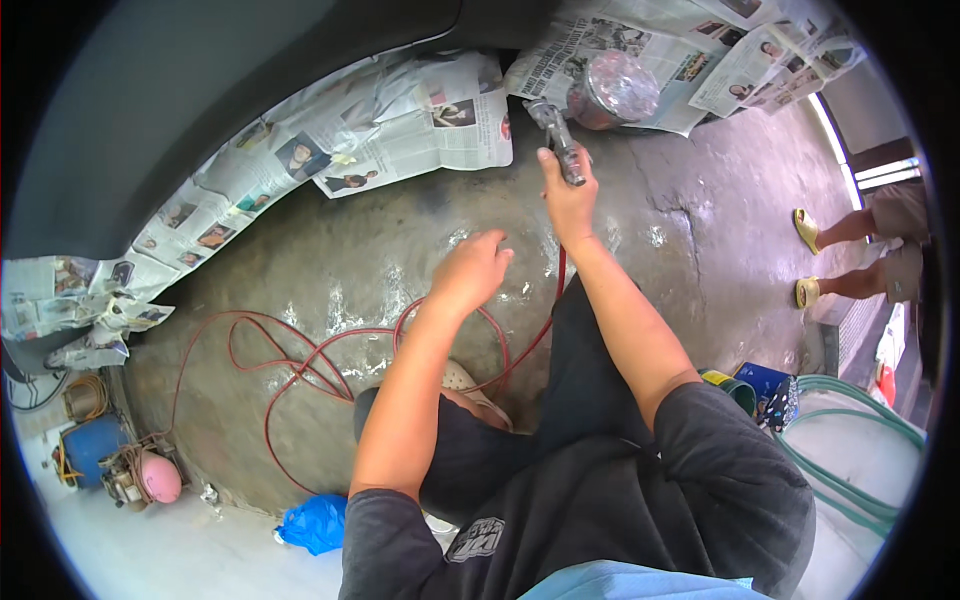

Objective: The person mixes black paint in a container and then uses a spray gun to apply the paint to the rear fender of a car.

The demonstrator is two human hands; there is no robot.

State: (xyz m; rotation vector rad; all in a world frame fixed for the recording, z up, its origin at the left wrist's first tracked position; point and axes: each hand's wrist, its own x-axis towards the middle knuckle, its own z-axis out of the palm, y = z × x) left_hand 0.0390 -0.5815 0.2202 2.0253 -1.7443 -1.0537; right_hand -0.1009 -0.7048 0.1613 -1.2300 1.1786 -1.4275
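My right hand (pixel 573 200) is closed around a metal spray gun (pixel 555 135), tilted toward the masked panel. A round silver cup (pixel 612 90) with a crinkled top sits at the gun's upper right. A red hose (pixel 562 288) hangs below that hand and runs into loops on the concrete floor. My left hand (pixel 475 270) is lower and to the left, fingers apart and loosely curved, holding nothing. Newspaper sheets (pixel 420 140) cover the lower edge of a dark vehicle body (pixel 200 90) above both hands.
Another person's legs (pixel 845 230) in yellow sandals stand at right. A compressor with a pink tank (pixel 158 478) and a blue drum (pixel 95 460) sit at lower left, a blue bag (pixel 312 522) at bottom. Green hose coils (pixel 860 470) and a green container (pixel 725 393) lie at lower right.
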